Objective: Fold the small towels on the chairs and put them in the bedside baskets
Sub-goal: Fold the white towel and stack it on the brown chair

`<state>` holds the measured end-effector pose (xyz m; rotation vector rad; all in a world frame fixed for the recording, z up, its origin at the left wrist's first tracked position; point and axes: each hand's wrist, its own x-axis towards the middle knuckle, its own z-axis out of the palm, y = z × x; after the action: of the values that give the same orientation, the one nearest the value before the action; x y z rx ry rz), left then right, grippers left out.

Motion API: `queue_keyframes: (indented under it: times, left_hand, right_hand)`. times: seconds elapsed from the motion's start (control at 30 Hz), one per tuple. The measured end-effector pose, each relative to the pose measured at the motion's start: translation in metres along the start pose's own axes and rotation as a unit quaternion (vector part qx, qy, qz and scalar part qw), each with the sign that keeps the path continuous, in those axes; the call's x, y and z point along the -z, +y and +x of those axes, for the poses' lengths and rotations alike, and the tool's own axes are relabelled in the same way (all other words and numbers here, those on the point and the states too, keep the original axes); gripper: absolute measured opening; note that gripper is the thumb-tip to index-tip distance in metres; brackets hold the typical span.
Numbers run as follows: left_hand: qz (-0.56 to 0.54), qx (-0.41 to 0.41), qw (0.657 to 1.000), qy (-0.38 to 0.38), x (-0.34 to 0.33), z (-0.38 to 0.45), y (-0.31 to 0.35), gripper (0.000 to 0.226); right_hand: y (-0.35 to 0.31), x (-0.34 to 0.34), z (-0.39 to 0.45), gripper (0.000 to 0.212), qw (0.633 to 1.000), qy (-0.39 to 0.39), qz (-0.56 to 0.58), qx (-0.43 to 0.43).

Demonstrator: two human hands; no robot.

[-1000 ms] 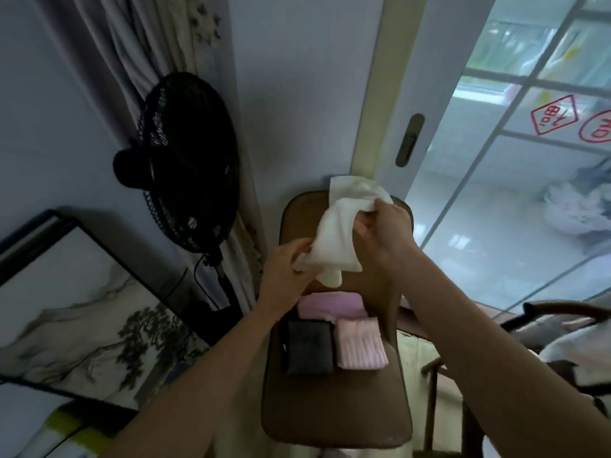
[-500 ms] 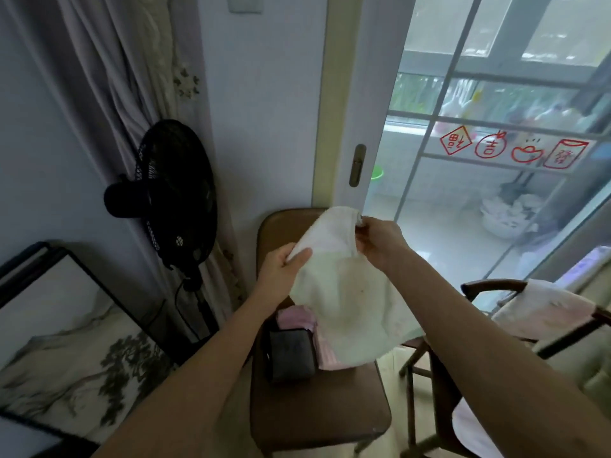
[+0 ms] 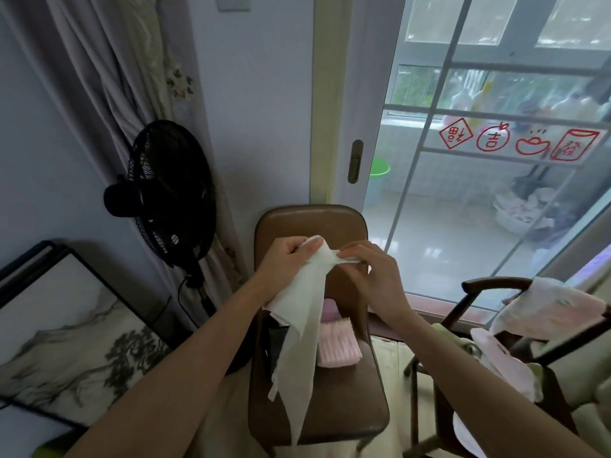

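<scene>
A thin white towel [image 3: 302, 338] hangs in a long narrow drape over the brown chair [image 3: 344, 404]. My left hand [image 3: 287, 259] grips its upper edge, and my right hand [image 3: 370, 272] pinches the same edge just to the right. Both hands are held close together in front of the chair's backrest. On the seat behind the towel lie a folded pink ribbed towel [image 3: 337, 345], a paler pink one [image 3: 330, 309] and a dark one, mostly hidden. No basket is in view.
A black standing fan [image 3: 168, 193] and a framed ink painting [image 3: 66, 328] stand on the left by the curtain. At the right, a dark wooden chair [image 3: 479, 289] carries more pale towels [image 3: 549, 309]. A glass sliding door [image 3: 463, 193] is behind.
The towel, spread wide half a second ago, now hangs gathered in a narrow strip. My hands have come closer together along its top edge. The view has tilted slightly upward.
</scene>
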<state>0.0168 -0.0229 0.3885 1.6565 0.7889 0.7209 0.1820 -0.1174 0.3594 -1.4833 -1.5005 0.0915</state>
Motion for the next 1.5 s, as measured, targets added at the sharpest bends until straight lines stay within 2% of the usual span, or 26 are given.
queue_keyframes:
  times: [0.13,0.2,0.33,0.43,0.53,0.63,0.7,0.8,0.9,1.03,1.07,1.13,1.23,1.33,1.4,1.5]
  left_hand:
    - [0.03,0.022,0.998,-0.046,0.016,-0.001,-0.003,0.015]
    - [0.054,0.053,0.994,-0.076,0.027,-0.003,-0.008,0.022]
    - [0.047,0.079,0.995,-0.043,0.038,-0.008,-0.014,0.019]
    - [0.071,0.071,0.995,-0.013,0.042,-0.008,-0.022,0.014]
    - [0.08,0.054,0.995,-0.005,0.048,-0.009,-0.035,0.016]
    - [0.091,0.035,0.995,0.014,0.048,-0.013,-0.044,0.018]
    - [0.077,0.021,0.994,0.075,0.045,-0.012,-0.048,0.011]
    - [-0.043,0.054,0.985,0.159,0.036,-0.01,-0.051,0.012]
    - [-0.138,0.089,0.97,0.178,0.025,-0.011,-0.051,0.015]
    - [-0.202,0.057,0.955,0.21,0.02,0.0,-0.046,0.012]
    - [-0.188,0.065,0.954,0.225,0.019,-0.001,-0.049,0.012]
    - [-0.089,0.11,0.954,0.263,0.019,-0.013,-0.069,0.015]
    - [-0.014,0.132,0.96,0.246,0.02,-0.026,-0.094,0.024]
    - [-0.009,0.136,0.957,0.255,0.026,-0.017,-0.095,0.029]
    - [-0.052,0.151,0.948,0.276,0.028,-0.009,-0.095,0.03]
    - [-0.097,0.179,0.932,0.299,0.03,0.0,-0.106,0.033]
  right_hand:
    - [-0.01,0.012,0.019,0.008,0.985,-0.019,0.127,-0.116]
    - [-0.008,0.018,0.027,0.005,0.975,-0.025,0.16,-0.15]
    - [0.001,0.022,0.036,0.009,0.958,-0.012,0.183,-0.222]
    - [0.007,0.025,0.038,0.011,0.931,0.021,0.214,-0.295]
    - [0.012,0.028,0.036,0.01,0.912,0.017,0.238,-0.334]
    - [0.016,0.03,0.032,0.014,0.902,0.026,0.248,-0.354]
    - [0.019,0.032,0.03,0.015,0.893,0.047,0.255,-0.367]
    - [0.025,0.034,0.025,0.015,0.883,0.064,0.265,-0.382]
    - [0.028,0.031,0.02,0.015,0.877,0.067,0.279,-0.386]
    - [0.029,0.032,0.027,0.023,0.865,0.104,0.323,-0.37]
    - [0.03,0.028,0.024,0.025,0.864,0.094,0.319,-0.378]
    - [0.035,0.015,0.001,0.023,0.871,0.039,0.262,-0.413]
    - [0.045,0.004,-0.021,0.02,0.873,0.006,0.222,-0.434]
    - [0.045,0.001,-0.002,0.023,0.885,0.014,0.218,-0.41]
    - [0.043,-0.004,0.008,0.026,0.892,0.002,0.217,-0.397]
    - [0.06,-0.009,0.002,0.019,0.883,-0.069,0.23,-0.403]
